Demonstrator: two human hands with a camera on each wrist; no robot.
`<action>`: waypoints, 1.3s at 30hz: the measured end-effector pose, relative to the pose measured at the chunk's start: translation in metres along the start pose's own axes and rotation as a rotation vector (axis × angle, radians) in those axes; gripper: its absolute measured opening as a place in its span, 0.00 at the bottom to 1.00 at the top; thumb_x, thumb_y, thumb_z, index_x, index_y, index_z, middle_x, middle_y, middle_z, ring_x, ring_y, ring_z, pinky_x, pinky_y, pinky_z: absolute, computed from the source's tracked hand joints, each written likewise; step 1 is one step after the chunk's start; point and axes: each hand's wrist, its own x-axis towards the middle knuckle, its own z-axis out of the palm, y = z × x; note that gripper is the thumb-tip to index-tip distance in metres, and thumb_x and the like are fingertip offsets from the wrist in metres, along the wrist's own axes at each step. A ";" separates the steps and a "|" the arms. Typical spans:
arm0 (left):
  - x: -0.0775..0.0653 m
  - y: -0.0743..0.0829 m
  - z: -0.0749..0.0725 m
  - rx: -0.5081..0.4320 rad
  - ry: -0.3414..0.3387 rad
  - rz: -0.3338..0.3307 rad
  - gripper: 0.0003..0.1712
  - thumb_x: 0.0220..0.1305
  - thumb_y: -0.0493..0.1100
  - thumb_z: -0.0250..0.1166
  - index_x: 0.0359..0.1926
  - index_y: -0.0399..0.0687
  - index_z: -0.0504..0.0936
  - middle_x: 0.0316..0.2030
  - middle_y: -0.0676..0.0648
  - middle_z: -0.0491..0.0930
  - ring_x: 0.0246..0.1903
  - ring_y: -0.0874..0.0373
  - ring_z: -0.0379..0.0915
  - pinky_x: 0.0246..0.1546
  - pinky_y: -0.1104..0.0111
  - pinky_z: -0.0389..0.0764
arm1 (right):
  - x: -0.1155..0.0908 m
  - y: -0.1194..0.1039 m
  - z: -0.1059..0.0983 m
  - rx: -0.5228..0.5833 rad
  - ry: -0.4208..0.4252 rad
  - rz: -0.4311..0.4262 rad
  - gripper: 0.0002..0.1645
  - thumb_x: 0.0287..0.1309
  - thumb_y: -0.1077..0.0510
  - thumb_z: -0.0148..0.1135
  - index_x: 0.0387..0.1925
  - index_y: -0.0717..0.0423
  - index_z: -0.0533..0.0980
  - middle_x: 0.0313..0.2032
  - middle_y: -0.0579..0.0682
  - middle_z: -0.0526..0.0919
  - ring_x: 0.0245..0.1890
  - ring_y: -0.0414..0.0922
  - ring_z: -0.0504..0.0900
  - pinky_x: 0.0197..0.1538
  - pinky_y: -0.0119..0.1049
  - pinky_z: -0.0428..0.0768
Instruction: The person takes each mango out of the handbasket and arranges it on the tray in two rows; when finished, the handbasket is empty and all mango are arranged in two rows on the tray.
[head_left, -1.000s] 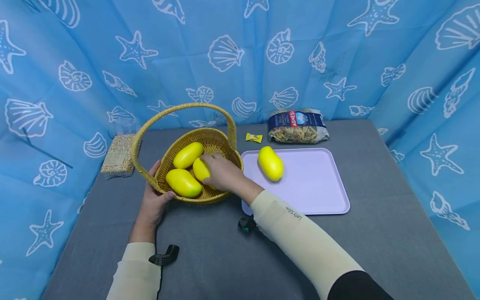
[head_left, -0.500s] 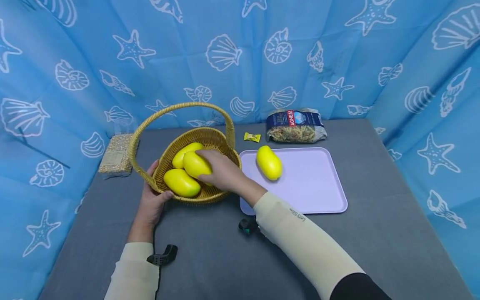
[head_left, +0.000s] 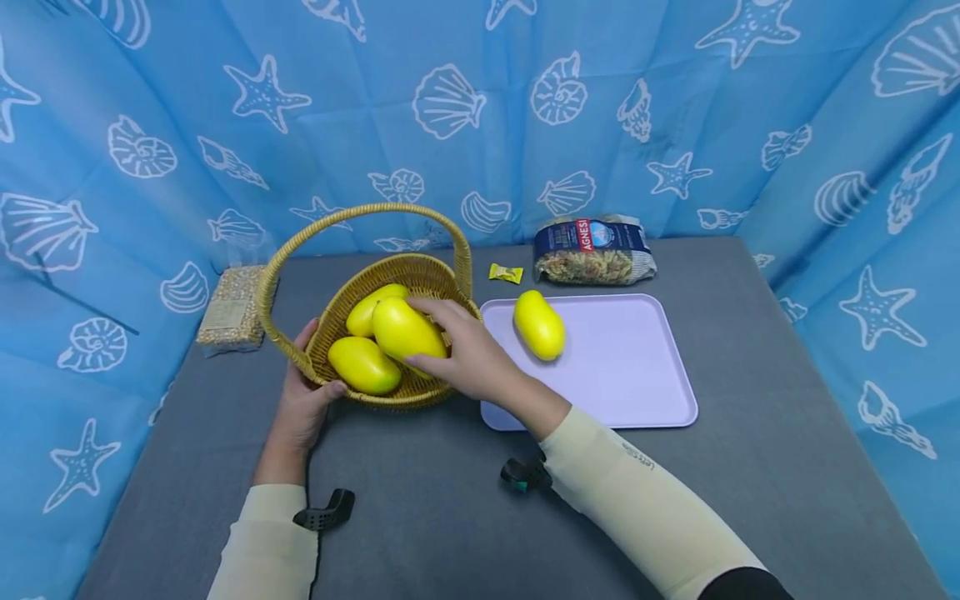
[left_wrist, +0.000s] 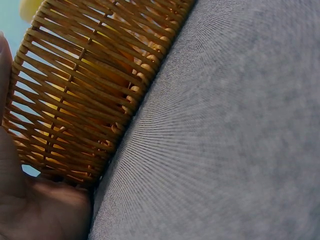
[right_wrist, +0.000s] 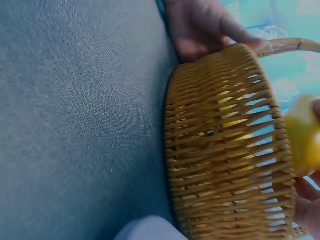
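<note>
In the head view, my right hand (head_left: 468, 354) grips a yellow mango (head_left: 407, 335), fingers on its far side and thumb on its near side. It is at rim height above the woven basket (head_left: 405, 402); the right wrist view shows this mango (right_wrist: 301, 135) past the rim. Two other mangoes, a front one (head_left: 365, 365) and a back one (head_left: 366, 312), lie inside. A bit of yellow shows beneath my right thumb. My left hand (head_left: 302, 408) holds the basket's left side, thumb at the rim. From the left wrist, the slatted basket wall (left_wrist: 75, 90) rests against the cloth.
A lilac tray (head_left: 615, 367) right of the basket bears one mango (head_left: 540, 326). Behind it lie a pasta bag (head_left: 594, 252) and a small yellow wrapped sweet (head_left: 506, 273). A clear pack of grains (head_left: 234, 310) sits at left. The basket's tall handle (head_left: 367, 210) arches overhead.
My right hand has lifted the mango from among the others, first leftward and up, then slightly right toward the basket's right rim. My left hand stays on the basket.
</note>
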 end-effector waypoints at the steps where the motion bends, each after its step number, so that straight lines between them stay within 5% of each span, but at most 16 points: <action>1: 0.000 0.000 0.000 0.001 -0.001 0.001 0.58 0.70 0.33 0.76 0.89 0.54 0.51 0.82 0.37 0.55 0.75 0.48 0.60 0.67 0.66 0.71 | -0.004 -0.001 -0.003 0.017 0.005 -0.001 0.44 0.72 0.52 0.74 0.83 0.52 0.66 0.73 0.51 0.72 0.65 0.47 0.74 0.63 0.51 0.79; 9: -0.003 0.001 0.001 0.018 0.010 -0.006 0.58 0.70 0.32 0.76 0.89 0.52 0.50 0.83 0.38 0.54 0.76 0.48 0.59 0.68 0.67 0.71 | -0.033 0.000 -0.025 0.095 0.075 0.031 0.43 0.70 0.55 0.77 0.81 0.50 0.68 0.70 0.51 0.75 0.56 0.48 0.78 0.51 0.48 0.86; 15: -0.001 0.002 0.002 0.016 0.020 -0.013 0.58 0.70 0.32 0.76 0.89 0.52 0.51 0.83 0.39 0.55 0.76 0.48 0.59 0.68 0.67 0.71 | -0.053 0.008 -0.040 0.111 0.110 0.052 0.44 0.68 0.58 0.79 0.80 0.52 0.69 0.72 0.52 0.74 0.64 0.53 0.78 0.54 0.49 0.86; 30: 0.000 0.002 0.005 0.020 0.029 -0.023 0.57 0.70 0.24 0.70 0.89 0.52 0.50 0.83 0.38 0.54 0.76 0.48 0.58 0.68 0.67 0.71 | -0.093 0.031 -0.087 0.024 0.259 0.137 0.45 0.66 0.61 0.80 0.80 0.53 0.69 0.71 0.55 0.74 0.60 0.57 0.82 0.52 0.55 0.87; 39: 0.000 0.004 0.005 0.036 0.033 -0.027 0.56 0.71 0.25 0.70 0.89 0.50 0.48 0.83 0.39 0.54 0.76 0.48 0.57 0.68 0.67 0.70 | -0.097 0.042 -0.113 0.045 0.370 0.162 0.45 0.69 0.61 0.77 0.81 0.54 0.67 0.73 0.55 0.72 0.62 0.56 0.81 0.51 0.32 0.84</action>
